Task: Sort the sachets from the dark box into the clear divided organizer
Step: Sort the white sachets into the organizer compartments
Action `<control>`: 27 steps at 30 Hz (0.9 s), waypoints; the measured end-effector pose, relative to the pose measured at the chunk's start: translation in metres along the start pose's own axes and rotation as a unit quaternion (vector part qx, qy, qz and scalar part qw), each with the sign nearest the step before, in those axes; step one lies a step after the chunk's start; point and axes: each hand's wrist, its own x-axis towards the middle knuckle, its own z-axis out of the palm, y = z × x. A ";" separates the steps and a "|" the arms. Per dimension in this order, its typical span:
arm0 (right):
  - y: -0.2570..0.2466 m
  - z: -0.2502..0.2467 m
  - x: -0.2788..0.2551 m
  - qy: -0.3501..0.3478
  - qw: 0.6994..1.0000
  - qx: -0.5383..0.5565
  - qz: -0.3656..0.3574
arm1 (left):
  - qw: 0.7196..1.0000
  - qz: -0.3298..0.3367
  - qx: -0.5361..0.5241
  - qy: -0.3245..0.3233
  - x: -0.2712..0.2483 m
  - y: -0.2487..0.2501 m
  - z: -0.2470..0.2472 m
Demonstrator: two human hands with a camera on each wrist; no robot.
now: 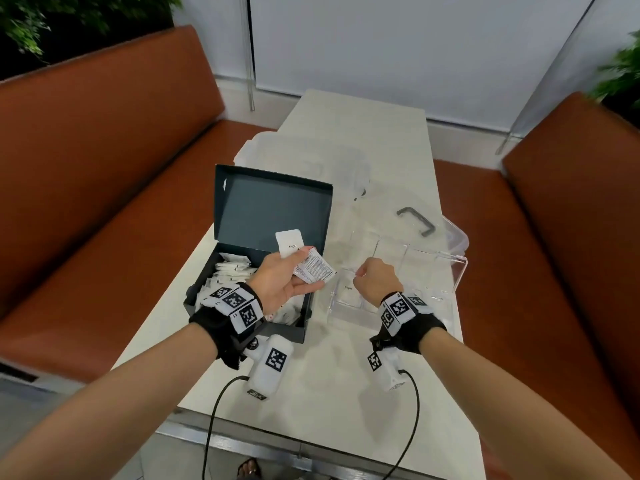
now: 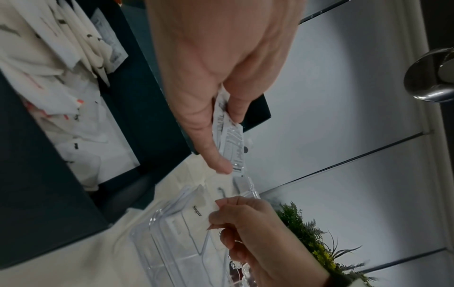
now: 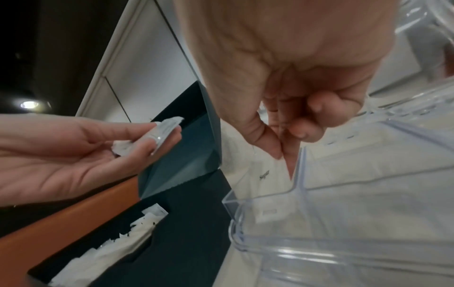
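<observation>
The dark box (image 1: pixel 277 332) stands open at centre left, with several white sachets (image 1: pixel 230 271) heaped inside. Above its right side my left hand (image 1: pixel 291 275) grips a small fan of sachets: a white Sugar one (image 1: pixel 290 242) and printed ones (image 2: pixel 232 147). The clear divided organizer (image 1: pixel 460 268) sits just right of the box. My right hand (image 1: pixel 374 277) hovers over its near-left compartment, thumb and fingers pinching the top edge of a Sugar sachet (image 2: pixel 201 211) that hangs down into that compartment.
The organizer's clear lid with a grey handle (image 1: pixel 415 221) lies open behind it. The dark box's lid (image 1: pixel 273 209) stands upright at its back. Orange benches (image 1: pixel 104 168) flank the narrow white table (image 1: pixel 346 375). Cables (image 1: pixel 214 410) trail off the front edge.
</observation>
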 end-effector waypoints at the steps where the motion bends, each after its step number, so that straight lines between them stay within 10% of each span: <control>1: 0.000 -0.002 0.001 -0.009 1.000 -0.020 -0.005 | 1.000 -0.001 -0.001 -0.002 -0.001 0.000 -0.001; 27: -0.006 0.000 0.019 -0.047 0.960 -0.245 -0.125 | 1.000 -0.009 0.006 0.008 0.003 0.002 -0.003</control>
